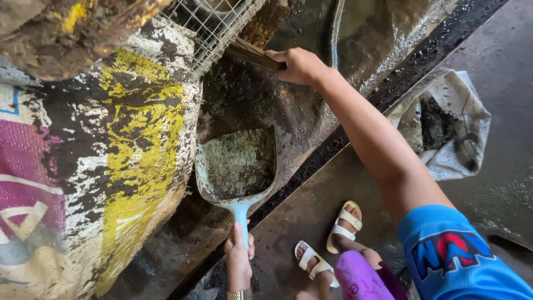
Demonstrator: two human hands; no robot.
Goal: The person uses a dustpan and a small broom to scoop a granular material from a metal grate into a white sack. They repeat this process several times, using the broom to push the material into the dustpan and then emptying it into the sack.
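Left hand closed around the pale blue handle of a dustpan, wrist bearing a metal bracelet. Dustpan: pale blue-green plastic, scoop-shaped, inner face crusted with dark grime and pale speckled residue; it is tilted, its mouth set against a grimy, wet metal surface streaked with black sludge. Right hand closed on the end of a bundle of brown sticks, a hand broom, reaching up near a wire mesh. To the left, a drum with flaking yellow and white paint. On the right, an open soiled white sack holding dark waste rests on the floor. Feet in white sandals below.
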